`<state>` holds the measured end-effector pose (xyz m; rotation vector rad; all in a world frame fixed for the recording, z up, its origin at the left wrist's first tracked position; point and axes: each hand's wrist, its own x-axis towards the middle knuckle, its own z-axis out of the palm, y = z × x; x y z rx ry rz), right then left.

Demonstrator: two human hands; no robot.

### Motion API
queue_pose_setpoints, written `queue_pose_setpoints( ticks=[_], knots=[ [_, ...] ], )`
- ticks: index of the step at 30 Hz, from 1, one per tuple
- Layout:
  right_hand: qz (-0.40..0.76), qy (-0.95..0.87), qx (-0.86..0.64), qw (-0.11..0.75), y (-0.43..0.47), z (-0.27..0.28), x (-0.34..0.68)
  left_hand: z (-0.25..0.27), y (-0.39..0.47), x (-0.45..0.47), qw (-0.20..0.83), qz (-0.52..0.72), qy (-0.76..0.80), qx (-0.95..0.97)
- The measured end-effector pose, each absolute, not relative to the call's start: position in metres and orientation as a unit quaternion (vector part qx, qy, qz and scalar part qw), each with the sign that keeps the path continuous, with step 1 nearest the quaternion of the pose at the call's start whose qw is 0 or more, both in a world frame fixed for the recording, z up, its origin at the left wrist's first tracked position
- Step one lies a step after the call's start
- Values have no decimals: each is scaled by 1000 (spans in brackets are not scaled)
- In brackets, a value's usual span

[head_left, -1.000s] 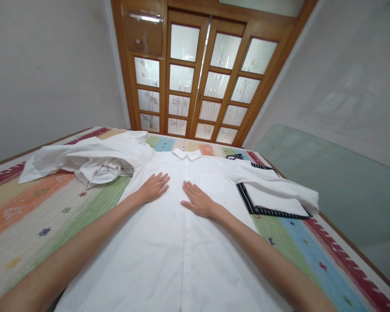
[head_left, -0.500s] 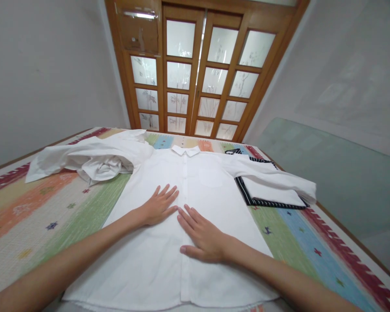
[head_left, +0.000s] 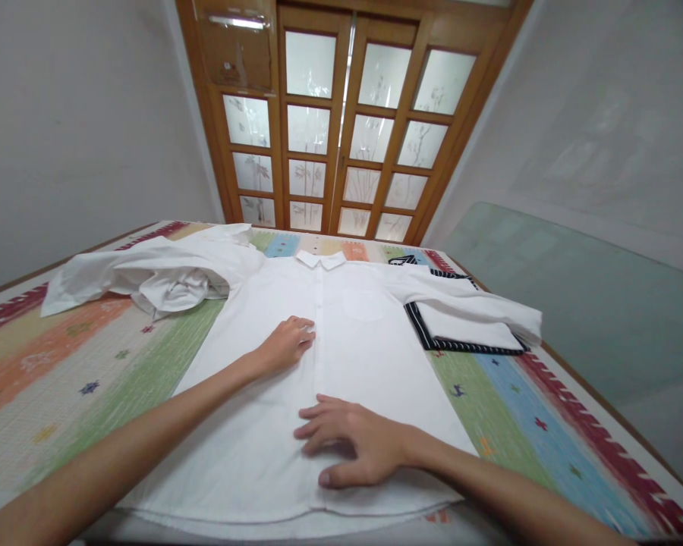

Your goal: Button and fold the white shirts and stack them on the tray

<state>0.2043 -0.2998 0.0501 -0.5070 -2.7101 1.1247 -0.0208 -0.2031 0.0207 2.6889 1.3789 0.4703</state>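
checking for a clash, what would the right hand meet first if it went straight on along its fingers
Probably the left forearm, if the right hand clears the white shirt; height is unclear.

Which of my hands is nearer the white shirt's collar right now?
Your left hand, with curled fingers beside the button placket, is nearer the collar. Your right hand, fingers spread, is lower, closer to the hem.

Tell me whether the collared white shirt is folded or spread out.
Spread out: the shirt lies front up, collar at the far end, hem at the near end.
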Motion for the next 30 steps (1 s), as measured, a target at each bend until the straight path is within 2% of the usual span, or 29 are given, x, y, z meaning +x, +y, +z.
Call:
queue_pose_setpoints(
  ticks=[3, 6, 8, 16, 19, 25, 30],
  knots=[
    [407, -855, -278, 165, -275, 48, 199, 20, -201, -16, 73, 180, 468, 862],
    [364, -805, -401, 243, -242, 47, 190, 18, -198, -13, 109, 218, 494, 835],
    [360, -768, -459, 265, -220, 46, 183, 18, -196, -11, 136, 240, 502, 820],
    [405, -706, -551, 187, -182, 39, 162, 25, -194, -5, 187, 239, 514, 802],
    [415, -709, -539, 189, -179, 33, 165, 26, -194, -5, 201, 234, 517, 798],
    [529, -659, -491, 213, -174, 25, 177, 30, -186, -4, 219, 186, 539, 792],
    [564, -640, -471, 224, -173, 24, 179, 39, -183, -2, 238, 176, 548, 782]
  ],
)
